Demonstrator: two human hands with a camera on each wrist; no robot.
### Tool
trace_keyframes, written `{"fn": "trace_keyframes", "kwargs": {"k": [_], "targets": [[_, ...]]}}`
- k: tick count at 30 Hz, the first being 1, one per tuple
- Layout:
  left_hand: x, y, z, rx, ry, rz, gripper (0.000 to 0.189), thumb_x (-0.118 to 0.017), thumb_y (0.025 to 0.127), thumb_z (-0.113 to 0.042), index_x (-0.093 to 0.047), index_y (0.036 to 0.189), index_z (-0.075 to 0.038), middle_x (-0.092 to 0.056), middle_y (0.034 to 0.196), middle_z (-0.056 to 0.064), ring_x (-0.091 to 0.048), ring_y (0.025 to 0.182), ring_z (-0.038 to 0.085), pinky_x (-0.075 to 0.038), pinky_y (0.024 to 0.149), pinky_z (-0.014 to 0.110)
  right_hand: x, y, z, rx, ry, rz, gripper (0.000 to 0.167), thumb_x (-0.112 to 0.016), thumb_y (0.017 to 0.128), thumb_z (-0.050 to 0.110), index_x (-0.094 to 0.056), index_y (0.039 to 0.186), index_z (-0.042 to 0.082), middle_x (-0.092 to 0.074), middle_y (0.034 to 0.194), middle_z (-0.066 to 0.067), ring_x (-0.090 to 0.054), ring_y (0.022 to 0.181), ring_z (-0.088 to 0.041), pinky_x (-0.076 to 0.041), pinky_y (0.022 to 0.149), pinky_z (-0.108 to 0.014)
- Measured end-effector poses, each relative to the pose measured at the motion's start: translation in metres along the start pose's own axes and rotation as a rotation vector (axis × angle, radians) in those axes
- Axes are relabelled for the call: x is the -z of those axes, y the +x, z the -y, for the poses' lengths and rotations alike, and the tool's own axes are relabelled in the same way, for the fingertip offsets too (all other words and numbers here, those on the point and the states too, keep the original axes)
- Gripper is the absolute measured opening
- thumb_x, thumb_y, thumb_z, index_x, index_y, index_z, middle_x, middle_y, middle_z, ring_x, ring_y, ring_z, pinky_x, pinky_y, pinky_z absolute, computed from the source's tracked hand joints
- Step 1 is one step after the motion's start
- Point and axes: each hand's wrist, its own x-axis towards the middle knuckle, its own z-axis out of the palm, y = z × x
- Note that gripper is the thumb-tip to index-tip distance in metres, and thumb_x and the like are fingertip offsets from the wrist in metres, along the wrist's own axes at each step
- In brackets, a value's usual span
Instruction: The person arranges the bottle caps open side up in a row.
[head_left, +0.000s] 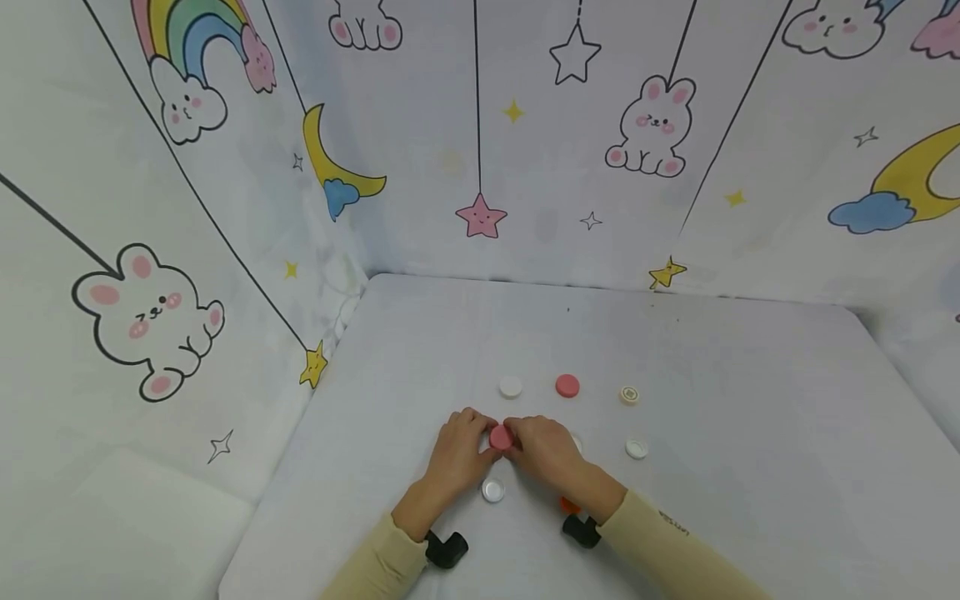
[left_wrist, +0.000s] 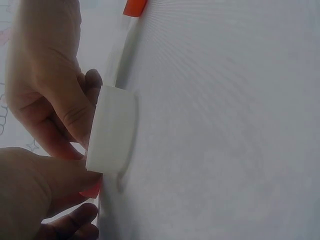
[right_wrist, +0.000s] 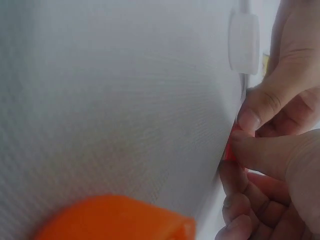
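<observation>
A red bottle cap [head_left: 501, 437] lies on the white table between both hands. My left hand [head_left: 454, 452] pinches its left side with thumb and fingers, while my right hand [head_left: 549, 454] holds it from the right. In the right wrist view the thumbs meet close together over the red cap [right_wrist: 231, 146]. Just toward me stands a white cap [head_left: 492, 490], large in the left wrist view. Partly hidden by the right hand and wrist are another white cap [head_left: 577, 443] and an orange cap [head_left: 570, 505].
Farther back on the table [head_left: 420, 333] sit a white cap [head_left: 511, 387], a second red cap [head_left: 567, 386] and a cream cap [head_left: 629, 395]. One more white cap [head_left: 636, 449] lies to the right. Cartoon-printed cloth [head_left: 420, 125] borders the table's back and left.
</observation>
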Motion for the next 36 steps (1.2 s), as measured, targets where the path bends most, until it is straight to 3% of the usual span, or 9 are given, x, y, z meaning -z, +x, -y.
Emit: {"fn": "trace_keyframes", "kwargs": {"k": [13,26,36], "targets": [[-0.0008,-0.0015,0.0018,-0.053,0.022,-0.041,0.030,-0.082,0.077,-0.018,-0.070,0.102,-0.009,-0.059,0.095,0.003,-0.051,0.087,0.021,-0.043,0.077,0.035,0.0009,-0.0001,0.0008,0.010,0.020,-0.014,0.022,-0.080,0.082,0.023,-0.070,0.098,0.013,-0.052,0.064,0.008,-0.045,0.060,-0.009,-0.038,0.056,-0.022],[-0.0038,0.0002,0.0024,-0.031,0.028,-0.001,0.029,-0.079,0.081,-0.018,-0.068,0.106,-0.008,-0.059,0.098,0.004,-0.051,0.090,0.021,-0.043,0.081,0.036,0.0004,-0.0028,0.0006,0.012,0.007,-0.031,0.031,-0.080,0.081,0.023,-0.069,0.107,0.009,-0.064,0.077,0.003,-0.051,0.066,-0.010,-0.043,0.060,-0.025],[-0.0019,-0.0022,0.0021,-0.065,0.041,-0.024,0.030,-0.082,0.078,-0.018,-0.069,0.104,-0.008,-0.059,0.096,0.004,-0.051,0.088,0.022,-0.043,0.079,0.034,-0.0018,-0.0022,-0.0003,0.041,-0.001,-0.033,0.025,-0.080,0.081,0.022,-0.069,0.099,0.011,-0.061,0.072,0.004,-0.049,0.064,-0.009,-0.040,0.058,-0.024]]}}
